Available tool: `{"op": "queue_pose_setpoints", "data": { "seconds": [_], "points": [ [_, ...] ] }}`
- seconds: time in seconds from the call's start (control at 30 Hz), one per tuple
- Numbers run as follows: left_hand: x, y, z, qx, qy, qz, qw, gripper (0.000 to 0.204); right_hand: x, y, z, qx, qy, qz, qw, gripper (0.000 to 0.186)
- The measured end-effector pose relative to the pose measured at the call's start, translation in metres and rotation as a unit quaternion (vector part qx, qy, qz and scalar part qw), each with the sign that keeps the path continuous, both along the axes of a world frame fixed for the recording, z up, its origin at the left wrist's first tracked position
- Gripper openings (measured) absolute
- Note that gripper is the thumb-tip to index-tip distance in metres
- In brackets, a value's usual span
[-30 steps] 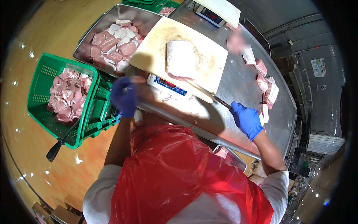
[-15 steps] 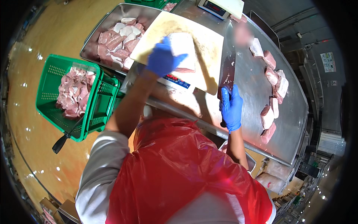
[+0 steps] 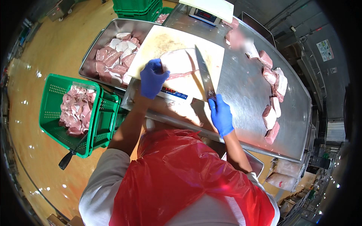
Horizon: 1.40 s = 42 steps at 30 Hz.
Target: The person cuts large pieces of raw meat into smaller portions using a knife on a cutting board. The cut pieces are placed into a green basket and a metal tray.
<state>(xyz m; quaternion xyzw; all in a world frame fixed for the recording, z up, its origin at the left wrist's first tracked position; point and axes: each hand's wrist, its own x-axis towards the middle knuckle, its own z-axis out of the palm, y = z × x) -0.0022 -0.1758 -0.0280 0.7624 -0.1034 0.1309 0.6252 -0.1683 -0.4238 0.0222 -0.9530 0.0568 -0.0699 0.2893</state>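
A slab of raw pork (image 3: 177, 61) with a white fat layer on top lies on the cream cutting board (image 3: 149, 47). My left hand (image 3: 153, 78), in a blue glove, grips the slab's left end, thumb at its near corner and fingers curled. In my gloved right hand (image 3: 221, 116) is the handle of a long knife (image 3: 204, 71). The blade points away from me over the right part of the board, just beyond the slab's right end; whether it touches the meat I cannot tell. Under the board sits a digital scale (image 3: 175, 93) with a lit display.
To the left, a metal tub (image 3: 88, 67) holds pork pieces. A green crate (image 3: 51, 101) with meat trimmings stands below it, a black-handled tool (image 3: 67, 159) at its side. Several pork chunks (image 3: 270, 116) line the steel table (image 3: 241, 94). A second scale (image 3: 205, 16) stands at the back.
My left hand has gone from spread over the slab to gripping its left end, and the slab has turned. My right hand has brought the knife leftward from beside the board to over it.
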Motion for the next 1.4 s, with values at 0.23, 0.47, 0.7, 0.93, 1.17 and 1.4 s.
{"op": "queue_pose_setpoints", "data": {
  "seconds": [0.23,0.47,0.7,0.93,1.17,1.4],
  "points": [
    [-0.007,0.001,-0.025,0.099,-0.117,0.027,0.988,0.014,0.110,0.088,0.029,-0.074,0.018,0.112,0.991,0.025],
    [-0.023,-0.008,-0.018,-0.048,-0.034,0.084,0.995,0.011,0.136,0.110,0.027,-0.133,0.038,0.163,0.977,0.023],
    [-0.036,0.000,-0.023,0.007,-0.061,0.115,0.992,0.012,0.027,0.007,0.022,-0.255,0.195,0.193,0.927,0.017],
    [-0.048,0.034,-0.030,-0.058,0.084,0.069,0.992,0.014,-0.003,-0.014,0.074,-0.335,0.153,0.189,0.910,0.017],
    [-0.049,0.033,-0.040,-0.155,0.100,0.019,0.983,0.012,0.087,0.090,0.048,-0.214,0.032,0.193,0.957,0.018],
    [-0.048,0.061,-0.028,-0.295,0.194,-0.016,0.935,0.010,0.061,0.030,0.042,-0.226,0.127,0.228,0.938,0.019]
  ]
}}
